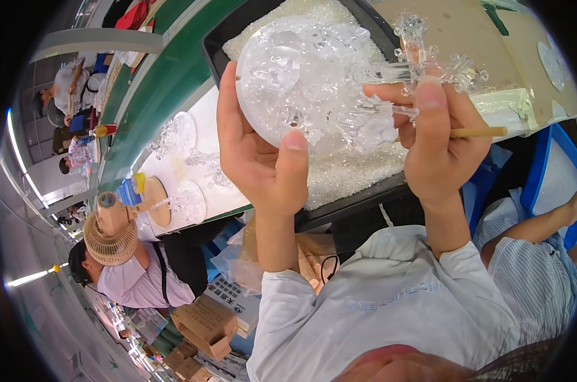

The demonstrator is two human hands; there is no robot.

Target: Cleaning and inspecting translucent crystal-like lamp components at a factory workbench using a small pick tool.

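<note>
My left hand [263, 159] is closed round the edge of a clear round disc [269, 60], its thumb over the near rim. Many shiny transparent plastic pieces [326, 83] cover the disc. At the disc's right side my right hand [438, 127] pinches a clear branching plastic piece [415, 63] between thumb and fingers. A thin wooden stick [482, 132] sticks out from the same hand on the right. Whether the branching piece is joined to the disc I cannot tell. Both hands are above a black tray [345, 207] filled with small clear granules [349, 181].
Other clear disc pieces [185, 200] lie on the white table at left, near a beige fan [110, 229]. A co-worker [142, 280] sits beyond it; another person in a striped top [530, 261] is at right by a blue bin [555, 172]. Cardboard boxes [205, 325] stand below.
</note>
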